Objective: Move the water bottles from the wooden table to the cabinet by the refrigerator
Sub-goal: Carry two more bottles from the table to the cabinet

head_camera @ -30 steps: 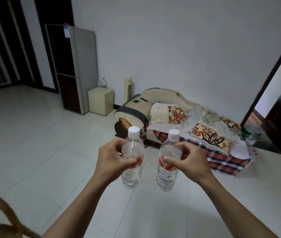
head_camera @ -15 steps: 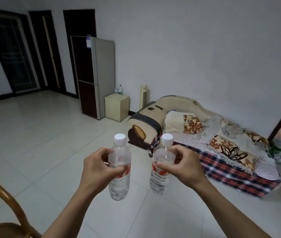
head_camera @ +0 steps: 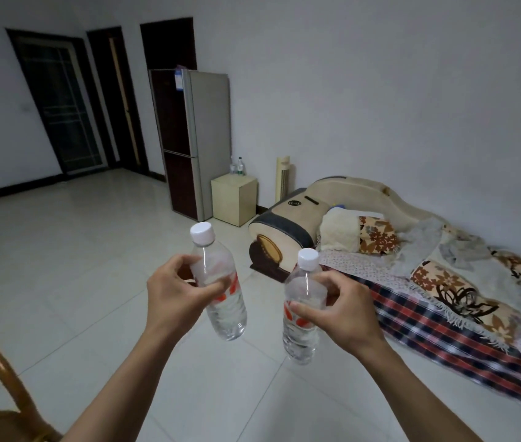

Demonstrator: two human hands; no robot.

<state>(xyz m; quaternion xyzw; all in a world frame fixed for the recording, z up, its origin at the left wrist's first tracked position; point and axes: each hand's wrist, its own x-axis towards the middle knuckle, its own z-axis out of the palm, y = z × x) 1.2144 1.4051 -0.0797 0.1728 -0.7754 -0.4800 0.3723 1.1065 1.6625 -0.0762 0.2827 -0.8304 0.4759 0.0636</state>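
Carrying is the step in hand: the left hand (head_camera: 174,293) grips one water bottle (head_camera: 220,291) and the right hand (head_camera: 335,314) grips the other bottle (head_camera: 300,314), both upright, side by side, above the tiled floor (head_camera: 77,266). The cabinet (head_camera: 234,199) stands far off, just right of the refrigerator (head_camera: 193,141), with bottles already on top. Next, I judge, comes walking there and setting both down beside those

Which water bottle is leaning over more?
The bottle in the left hand: this left bottle tips with its white cap toward the left. The right bottle, held in the right hand, stands nearly upright.
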